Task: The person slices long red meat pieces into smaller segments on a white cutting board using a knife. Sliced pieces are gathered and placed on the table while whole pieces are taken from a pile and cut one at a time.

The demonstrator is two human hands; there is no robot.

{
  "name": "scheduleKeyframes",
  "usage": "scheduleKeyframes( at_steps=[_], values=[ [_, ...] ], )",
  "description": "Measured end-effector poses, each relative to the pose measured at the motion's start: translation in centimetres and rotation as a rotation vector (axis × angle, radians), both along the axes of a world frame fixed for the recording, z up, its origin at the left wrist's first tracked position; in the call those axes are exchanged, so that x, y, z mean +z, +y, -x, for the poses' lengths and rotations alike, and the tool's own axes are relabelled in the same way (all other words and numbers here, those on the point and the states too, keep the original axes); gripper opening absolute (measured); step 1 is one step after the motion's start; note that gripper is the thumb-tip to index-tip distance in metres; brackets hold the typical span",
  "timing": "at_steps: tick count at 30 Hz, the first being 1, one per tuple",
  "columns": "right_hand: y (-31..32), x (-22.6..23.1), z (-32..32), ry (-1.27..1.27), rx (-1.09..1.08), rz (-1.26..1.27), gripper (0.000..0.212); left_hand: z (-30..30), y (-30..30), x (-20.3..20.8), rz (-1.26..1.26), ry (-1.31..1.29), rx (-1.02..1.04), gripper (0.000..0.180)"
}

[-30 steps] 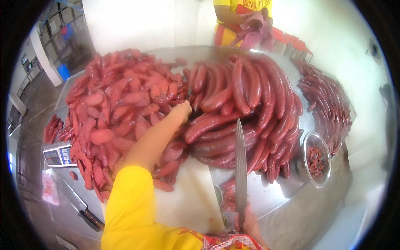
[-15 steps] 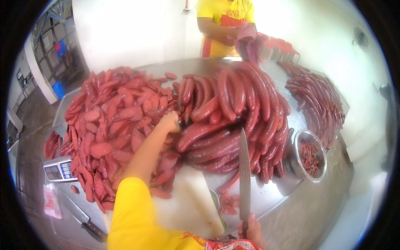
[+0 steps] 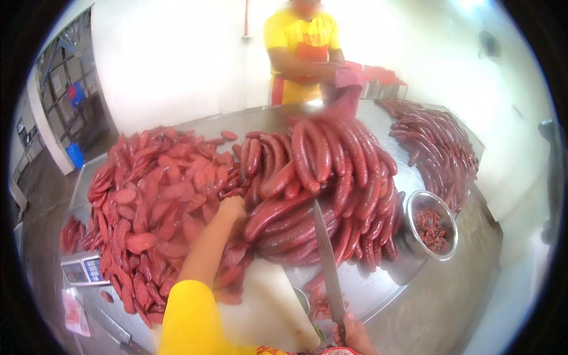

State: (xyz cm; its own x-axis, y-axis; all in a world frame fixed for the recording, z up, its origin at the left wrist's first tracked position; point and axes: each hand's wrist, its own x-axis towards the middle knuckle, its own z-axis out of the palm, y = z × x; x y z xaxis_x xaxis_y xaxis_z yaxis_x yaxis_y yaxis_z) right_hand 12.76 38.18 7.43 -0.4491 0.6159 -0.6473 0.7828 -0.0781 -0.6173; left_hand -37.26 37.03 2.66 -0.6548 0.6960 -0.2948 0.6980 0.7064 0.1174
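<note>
My left arm reaches forward into the gap between a heap of cut sausage slices (image 3: 142, 219) and a pile of long, glossy dark-red sausages (image 3: 355, 160). There my left hand (image 3: 232, 207) touches the near side of the pile, its fingers hidden from me. Low in the picture, my right hand (image 3: 356, 336) is wrapped round the handle of a long knife (image 3: 329, 263). Its broad blade points up and away, with the tip in front of the sausages. Under my left arm lies a white cutting board (image 3: 275, 310).
A steel bowl of dark-red scraps (image 3: 455, 239) stands right, with more sausages (image 3: 438, 151) beyond. On the left are a scale (image 3: 83, 269), a plastic bag (image 3: 75, 313) and a second knife (image 3: 106, 322). Across the table (image 3: 231, 121), a person in yellow holds a pink cloth (image 3: 346, 89).
The view has shifted, so the table sits lower in the picture. My right hand's knife has tilted leftward, its tip now nearer my left hand. My left hand stays at the sausages' edge.
</note>
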Motion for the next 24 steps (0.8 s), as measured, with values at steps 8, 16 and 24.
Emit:
scheduleKeyframes(
  at_steps=[8, 16, 24],
  values=[
    [-0.7, 0.6, 0.0, 0.328, -0.251, 0.201, 0.074, 0.0, 0.2, -2.4, -0.019, -0.069, 0.181, 0.060],
    [-0.6, -0.4, 0.1, 0.565, -0.489, 0.218, 0.075, -1.1, 0.5, 0.1, 0.076, -0.119, 0.182, 0.053],
    [-0.6, -0.3, 0.3, 0.565, -0.411, 0.207, 0.076, 0.0, 0.5, -1.6, 0.048, -0.149, 0.183, 0.072]
  ],
)
